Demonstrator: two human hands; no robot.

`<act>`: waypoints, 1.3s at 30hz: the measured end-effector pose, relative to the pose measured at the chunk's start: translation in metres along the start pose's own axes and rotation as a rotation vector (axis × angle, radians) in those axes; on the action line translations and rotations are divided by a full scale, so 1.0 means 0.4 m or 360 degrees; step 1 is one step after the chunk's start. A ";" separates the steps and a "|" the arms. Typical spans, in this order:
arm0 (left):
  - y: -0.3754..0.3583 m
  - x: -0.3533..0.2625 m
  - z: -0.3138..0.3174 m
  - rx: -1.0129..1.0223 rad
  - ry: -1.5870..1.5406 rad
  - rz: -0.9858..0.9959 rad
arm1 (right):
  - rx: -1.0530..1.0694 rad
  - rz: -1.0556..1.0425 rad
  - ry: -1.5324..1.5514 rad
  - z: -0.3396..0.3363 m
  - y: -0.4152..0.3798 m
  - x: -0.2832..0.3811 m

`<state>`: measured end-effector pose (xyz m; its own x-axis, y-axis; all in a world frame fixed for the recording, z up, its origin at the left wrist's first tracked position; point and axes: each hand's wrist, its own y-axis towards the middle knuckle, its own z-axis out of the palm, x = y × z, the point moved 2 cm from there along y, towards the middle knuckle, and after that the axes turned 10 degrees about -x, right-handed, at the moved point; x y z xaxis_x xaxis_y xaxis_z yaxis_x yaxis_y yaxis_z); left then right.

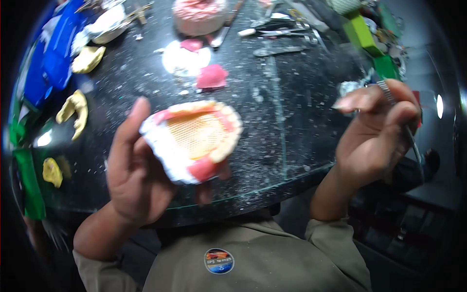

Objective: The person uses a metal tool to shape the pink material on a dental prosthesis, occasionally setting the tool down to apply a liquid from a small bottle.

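Note:
My left hand is closed around a dental cast of white plaster, tilted so its inner side faces up. On the cast are pink wax, a row of cream teeth and a yellowish mesh plate in the middle. My right hand, off to the right and apart from the cast, grips a thin metal dental hand tool with a ribbed handle. Its slim shaft sticks out below the fingers. Beyond the cast lies a piece of pink wax on the dark tabletop.
Yellow moulded pieces lie at the left near blue containers. A pink-topped round model stands at the back. Several metal tools rest behind, with a green box at back right. White crumbs dot the table.

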<state>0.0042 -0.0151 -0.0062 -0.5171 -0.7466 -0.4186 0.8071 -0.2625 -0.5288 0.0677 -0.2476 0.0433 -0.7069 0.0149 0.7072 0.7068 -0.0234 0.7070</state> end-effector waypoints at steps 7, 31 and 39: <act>0.011 -0.002 -0.030 0.0959 -0.0064 0.0287 | -0.0364 0.0302 -0.1450 -0.339 -0.015 -0.040; -0.002 0.008 -0.001 -0.0098 0.0210 0.0205 | 0.0210 0.0142 -0.1478 -0.248 -0.208 -0.002; -0.012 0.004 0.017 -0.0139 0.0148 0.0139 | 0.0213 -0.0045 -0.1638 -0.279 -0.159 -0.016</act>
<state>0.0014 -0.0193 0.0008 -0.4736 -0.7035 -0.5299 0.8242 -0.1419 -0.5482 0.0243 -0.3578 -0.0070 -0.4026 0.8616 0.3090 0.7322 0.1006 0.6736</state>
